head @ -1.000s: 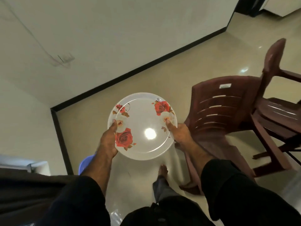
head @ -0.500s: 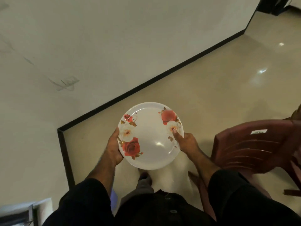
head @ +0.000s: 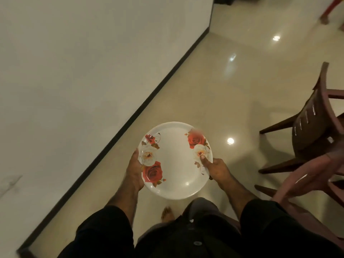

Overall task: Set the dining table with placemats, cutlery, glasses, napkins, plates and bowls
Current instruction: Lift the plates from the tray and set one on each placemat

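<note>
Step in hand: carrying a plate to the table. Round white glossy plate with red and white rose prints [head: 176, 161] is held level at waist height above the floor. Left hand [head: 135, 169] grips its left rim; right hand [head: 216, 167] pinches the right rim, thumb on top. Dining table not in view; brown plastic chairs [head: 314, 138] stand to the right. Next, by my judgement: reach the table and set the plate flat.

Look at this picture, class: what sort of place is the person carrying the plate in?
Probably a room in a home, near a dining area. Signs: a polished tiled floor with a dark skirting along a plain wall, brown plastic chairs, and a rose-patterned plate held in both hands.
</note>
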